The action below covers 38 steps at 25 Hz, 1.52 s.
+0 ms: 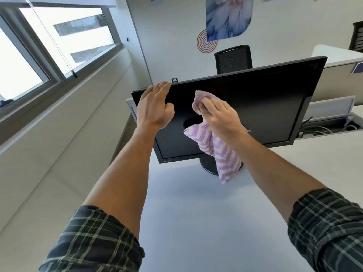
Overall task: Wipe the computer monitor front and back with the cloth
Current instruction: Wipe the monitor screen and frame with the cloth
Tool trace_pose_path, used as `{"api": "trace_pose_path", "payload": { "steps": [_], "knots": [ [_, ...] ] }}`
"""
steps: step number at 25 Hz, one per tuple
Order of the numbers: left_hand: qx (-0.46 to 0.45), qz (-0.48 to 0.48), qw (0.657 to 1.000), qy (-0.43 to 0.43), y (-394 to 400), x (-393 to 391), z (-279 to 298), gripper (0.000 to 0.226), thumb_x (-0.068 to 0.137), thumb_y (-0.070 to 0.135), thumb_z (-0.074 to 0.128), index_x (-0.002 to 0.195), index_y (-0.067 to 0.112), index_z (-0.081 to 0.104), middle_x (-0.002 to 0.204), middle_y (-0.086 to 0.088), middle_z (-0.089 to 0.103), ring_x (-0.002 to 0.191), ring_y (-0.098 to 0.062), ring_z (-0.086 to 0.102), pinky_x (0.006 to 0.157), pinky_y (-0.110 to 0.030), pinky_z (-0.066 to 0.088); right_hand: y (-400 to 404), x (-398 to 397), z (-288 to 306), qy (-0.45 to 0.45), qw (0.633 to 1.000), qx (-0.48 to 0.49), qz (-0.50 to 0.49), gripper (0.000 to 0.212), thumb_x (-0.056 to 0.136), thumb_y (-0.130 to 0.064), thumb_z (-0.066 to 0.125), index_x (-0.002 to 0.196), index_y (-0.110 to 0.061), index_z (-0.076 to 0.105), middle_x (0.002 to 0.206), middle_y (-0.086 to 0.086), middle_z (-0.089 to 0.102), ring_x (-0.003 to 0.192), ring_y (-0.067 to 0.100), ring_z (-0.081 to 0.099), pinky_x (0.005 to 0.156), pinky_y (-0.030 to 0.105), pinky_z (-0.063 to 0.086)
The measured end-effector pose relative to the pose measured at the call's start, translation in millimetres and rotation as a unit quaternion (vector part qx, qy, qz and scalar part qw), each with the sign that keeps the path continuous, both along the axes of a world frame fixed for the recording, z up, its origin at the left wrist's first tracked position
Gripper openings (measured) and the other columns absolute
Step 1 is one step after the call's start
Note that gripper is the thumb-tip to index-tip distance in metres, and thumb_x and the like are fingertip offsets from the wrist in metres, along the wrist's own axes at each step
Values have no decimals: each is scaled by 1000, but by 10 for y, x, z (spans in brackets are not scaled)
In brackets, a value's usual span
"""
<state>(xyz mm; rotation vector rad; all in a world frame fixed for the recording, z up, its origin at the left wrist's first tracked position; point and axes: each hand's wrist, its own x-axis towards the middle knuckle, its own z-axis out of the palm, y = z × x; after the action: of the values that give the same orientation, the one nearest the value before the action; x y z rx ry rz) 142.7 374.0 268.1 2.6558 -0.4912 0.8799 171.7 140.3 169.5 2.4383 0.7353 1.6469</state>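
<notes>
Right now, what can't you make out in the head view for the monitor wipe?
- Back of the monitor: faces away from the camera.
- Monitor stand: mostly hidden by the cloth and the screen's lower edge.
- Left hand fingertips: curl over the top edge, out of sight.
- Right hand grip: fingers buried in cloth.
- Screen dirt: the dark panel shows none.

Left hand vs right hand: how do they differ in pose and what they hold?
The left hand holds nothing; its fingers rest open over the top edge of the monitor, near its left corner. The right hand is closed on the purple-and-white cloth, in front of the screen's middle, with the cloth hanging below it. Both reach forward on bare forearms with rolled plaid sleeves.
</notes>
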Motion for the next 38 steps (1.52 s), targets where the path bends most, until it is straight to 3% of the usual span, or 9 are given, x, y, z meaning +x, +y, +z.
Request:
{"api": "trace_pose_path", "payload": {
  "steps": [4,6,9,12,16,22,31,35,38],
  "knots": [
    [-100,96,990,-9,389,32,-54,64,76,19,44,139,11,57,153,-7,49,143,-25,42,125,-35,20,-159,-48,63,-29,999,28,3,27,100,-4,57,122,-9,70,124,6,68,109,22,66,97,30,50],
    [-192,98,976,21,494,-12,-40,60,78,19,42,135,19,61,133,-7,65,123,-29,57,108,-35,42,-151,-9,33,-14,998,53,-2,30,100,0,53,124,-7,69,123,8,67,107,23,65,94,31,54],
    [-317,75,944,53,515,-37,10,52,81,14,46,126,26,70,95,-5,73,90,-19,64,81,-27,52,48,24,11,16,997,78,3,31,101,0,49,125,-7,68,124,8,66,106,24,62,88,33,56],
    [-418,50,904,78,554,-41,9,48,77,17,48,112,30,78,84,17,71,83,3,64,84,-20,55,433,50,18,48,994,76,57,28,101,-3,54,126,-6,66,127,7,66,111,23,61,90,35,54],
    [-535,18,837,111,644,5,-16,45,68,19,49,93,35,82,83,15,74,99,-19,70,97,-47,57,1048,113,77,64,990,40,116,41,96,3,57,137,-2,59,139,9,61,125,27,59,98,39,52],
    [-556,-21,823,116,711,28,-70,46,67,20,48,95,28,83,80,0,73,84,-23,67,89,-50,59,1531,125,-15,103,989,-20,106,50,98,-2,53,148,-2,47,152,13,48,144,26,43,116,41,39],
    [-520,-16,846,118,698,89,-176,49,67,26,47,97,47,78,110,8,75,117,-20,64,105,-51,50,1327,39,-333,109,964,-243,16,55,100,-13,52,153,-4,40,160,10,37,149,25,34,119,38,34],
    [-516,-8,849,112,644,47,-180,48,68,27,47,98,50,76,111,7,73,118,-20,62,106,-52,49,1160,37,-66,87,990,-113,20,45,100,-7,52,144,-4,51,149,9,53,140,26,47,112,42,42],
    [-518,-4,848,112,600,-8,-147,46,69,26,48,95,52,76,105,12,73,117,-21,62,105,-50,50,1011,-4,-21,97,995,-19,17,48,103,-5,38,151,-7,44,157,8,44,147,23,38,117,41,36]
  ]
}}
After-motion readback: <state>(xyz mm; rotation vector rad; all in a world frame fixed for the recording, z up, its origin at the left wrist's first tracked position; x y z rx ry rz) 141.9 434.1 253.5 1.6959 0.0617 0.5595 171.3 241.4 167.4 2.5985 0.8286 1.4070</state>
